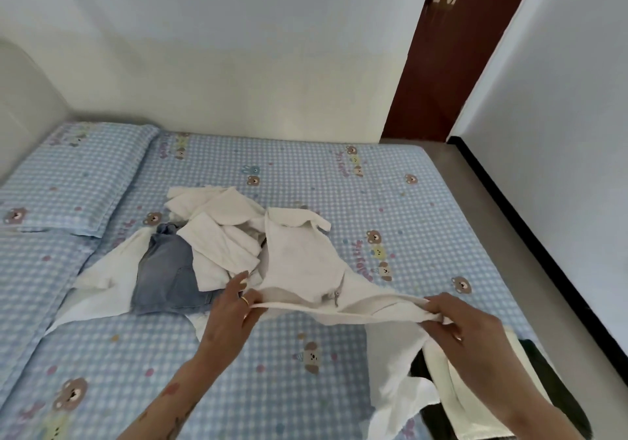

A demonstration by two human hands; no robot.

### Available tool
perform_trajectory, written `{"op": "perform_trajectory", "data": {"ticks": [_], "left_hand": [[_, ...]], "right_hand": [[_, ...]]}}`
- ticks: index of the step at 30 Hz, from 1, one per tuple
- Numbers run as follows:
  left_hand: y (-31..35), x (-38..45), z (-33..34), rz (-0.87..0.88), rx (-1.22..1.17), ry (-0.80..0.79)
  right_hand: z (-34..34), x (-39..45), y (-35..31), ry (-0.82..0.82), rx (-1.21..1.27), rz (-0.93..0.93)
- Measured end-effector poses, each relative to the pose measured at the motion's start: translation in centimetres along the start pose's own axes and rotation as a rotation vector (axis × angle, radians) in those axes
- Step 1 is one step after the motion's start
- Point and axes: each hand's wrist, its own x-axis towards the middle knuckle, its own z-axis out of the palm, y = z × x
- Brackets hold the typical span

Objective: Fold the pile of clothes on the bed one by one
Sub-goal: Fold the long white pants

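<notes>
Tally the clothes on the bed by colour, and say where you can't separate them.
White, held by both hands: 1, the white garment stretched between left hand and right hand.
White, in the pile: overlapping, cannot separate.
Blue denim: 1, the denim piece.
Dark: 1, the dark item at the bed's right edge.
Total: at least 4.

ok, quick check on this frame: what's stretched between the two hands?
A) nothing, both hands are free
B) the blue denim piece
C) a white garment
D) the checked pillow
C: the left hand and right hand each have a grip on an edge of a white cloth garment, pulled taut between them, while the blue denim piece lies untouched in the pile on the blue checked bed sheet.
</notes>
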Motion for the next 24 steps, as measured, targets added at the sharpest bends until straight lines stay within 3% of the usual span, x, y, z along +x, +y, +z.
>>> {"op": "perform_trajectory", "data": {"ticks": [6,14,21,24], "left_hand": [[2.7,0.9,-3.6,-0.134,-0.220,0.003],[7.6,-0.5,-11.2,-0.010,-0.255,-0.012],[10.8,-4.2,-16.4,0.149,-0.210,0.173],[11.1,-4.8,-17.8,0.099,-0.325,0.317]], "right_hand": [[-2.8,0.2,1.3,0.105,0.031,0.025],[-5.3,0.1,2.4,0.136,0.058,0.023],[-7.8,-0.6,2.5,0.264,0.087,-0.108],[-9.1,-0.3,1.4,0.259,0.284,-0.128]]}}
